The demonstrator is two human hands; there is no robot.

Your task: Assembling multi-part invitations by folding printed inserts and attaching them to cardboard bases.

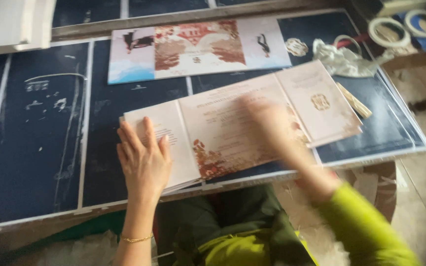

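2 hands [145,160], 1 open card [232,130]

1. I see soft, even daylight, brightest at the floor right of the dark work board [40,162].
2. My right hand [267,123] smears with motion blur above the board.
3. The whole picture looks slightly soft.

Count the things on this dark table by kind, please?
Folded cards opened flat: 2, one under the left hand and right hand, at, one beyond
Tape rolls: 3
Crumpled wrapper: 1
Wooden stick: 1
Total: 7
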